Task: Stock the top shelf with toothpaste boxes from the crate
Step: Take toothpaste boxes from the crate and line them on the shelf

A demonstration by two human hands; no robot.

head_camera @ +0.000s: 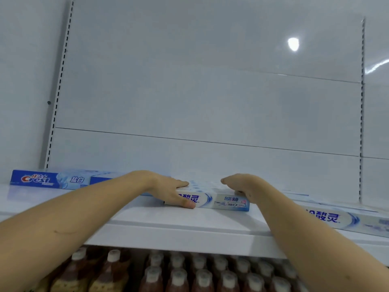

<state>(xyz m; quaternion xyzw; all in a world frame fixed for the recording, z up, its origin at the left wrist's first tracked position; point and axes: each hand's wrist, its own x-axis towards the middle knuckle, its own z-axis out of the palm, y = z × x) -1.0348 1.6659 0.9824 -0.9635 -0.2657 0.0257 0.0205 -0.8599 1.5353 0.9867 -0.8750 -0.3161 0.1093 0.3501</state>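
White, glossy sheet-metal backing panels rise behind your top shelf, split by thin horizontal seams and framed by slotted uprights at the left and right; a round light glare sits high on the right panel. Your smooth white metal top shelf runs across the view with a rounded front lip.

Your white and pale blue rectangular cardboard toothpaste box lies flat, lengthwise, near the shelf's front edge at mid-span, its printed long face toward you. Your left hand grips its left end: fingers lie over the top and the thumb presses the front face. Your right hand rests on the box's right end, fingers curled over the top; whether the thumb clamps it you cannot tell, since the wrist hides it.

Behind your left forearm, toward the shelf's left end and back edge, lies a long blue cardboard Crest box, flat, glossy. At the right end, along the front edge, lies a second white toothpaste box with blue lettering, partly behind your right forearm.

Below the shelf stand rows of brown bottles with off-white ribbed caps, blurred
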